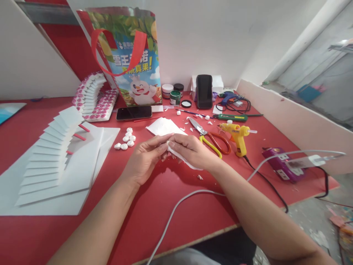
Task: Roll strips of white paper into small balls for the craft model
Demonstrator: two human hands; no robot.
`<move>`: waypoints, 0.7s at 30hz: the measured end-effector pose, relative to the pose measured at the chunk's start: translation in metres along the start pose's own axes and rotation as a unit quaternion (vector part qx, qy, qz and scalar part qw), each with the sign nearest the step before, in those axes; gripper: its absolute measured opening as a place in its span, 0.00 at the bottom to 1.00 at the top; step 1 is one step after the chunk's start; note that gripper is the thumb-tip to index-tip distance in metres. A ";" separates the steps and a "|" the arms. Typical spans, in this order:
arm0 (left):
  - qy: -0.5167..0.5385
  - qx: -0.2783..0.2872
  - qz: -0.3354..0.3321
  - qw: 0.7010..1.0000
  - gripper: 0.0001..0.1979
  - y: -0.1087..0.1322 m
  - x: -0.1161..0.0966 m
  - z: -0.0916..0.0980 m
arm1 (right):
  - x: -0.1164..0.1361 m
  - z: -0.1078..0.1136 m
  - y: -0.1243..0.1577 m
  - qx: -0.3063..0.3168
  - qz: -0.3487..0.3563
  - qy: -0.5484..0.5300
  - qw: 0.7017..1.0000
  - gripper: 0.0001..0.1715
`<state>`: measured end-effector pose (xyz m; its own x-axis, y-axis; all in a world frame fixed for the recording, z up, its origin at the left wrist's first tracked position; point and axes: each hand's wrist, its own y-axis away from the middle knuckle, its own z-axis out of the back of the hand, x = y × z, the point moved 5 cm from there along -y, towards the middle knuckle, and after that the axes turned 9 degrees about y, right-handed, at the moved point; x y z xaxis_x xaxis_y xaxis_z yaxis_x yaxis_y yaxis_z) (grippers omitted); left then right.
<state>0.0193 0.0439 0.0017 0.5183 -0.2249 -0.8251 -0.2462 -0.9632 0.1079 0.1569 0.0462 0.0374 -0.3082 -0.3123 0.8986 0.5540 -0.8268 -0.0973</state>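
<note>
My left hand (145, 157) and my right hand (194, 150) meet over the middle of the red table. Both pinch a thin white paper strip (191, 165) between thumbs and fingers; its loose end hangs out under my right hand. The fingers hide the pinched end. Just beyond them lies a stack of white paper sheets (162, 127). Several small white rolled paper rosettes (132, 138) sit in a cluster to the left of my left hand. Scissors (213, 141) with one red and one yellow handle lie open beyond my right hand.
A fanned white staircase model (45, 154) stands at left, a pink-dotted one (95, 97) behind. A printed bag (132, 62), phone (134, 113), paint jars (175, 98), upright black device (204, 92), yellow glue gun (237, 137) and purple box (284, 165) surround; a white cable (176, 208) crosses in front.
</note>
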 end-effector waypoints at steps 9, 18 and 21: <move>-0.193 -0.040 -0.121 0.973 0.07 0.005 -0.014 -0.006 | -0.010 0.001 -0.002 -0.027 -0.065 -0.007 0.997 0.18; -0.317 -0.071 -0.150 0.934 0.06 0.006 -0.014 -0.004 | -0.019 -0.005 -0.005 -0.044 -0.144 -0.097 0.984 0.22; -0.299 -0.084 -0.118 0.943 0.08 0.004 -0.010 -0.002 | -0.020 -0.002 -0.004 -0.090 -0.168 -0.067 0.979 0.18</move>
<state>0.0147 0.0415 0.0114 -0.0247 0.0734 -0.9970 -0.0215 -0.9971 -0.0729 0.1598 0.0548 0.0190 -0.3393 0.0460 0.9396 0.2897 -0.9451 0.1509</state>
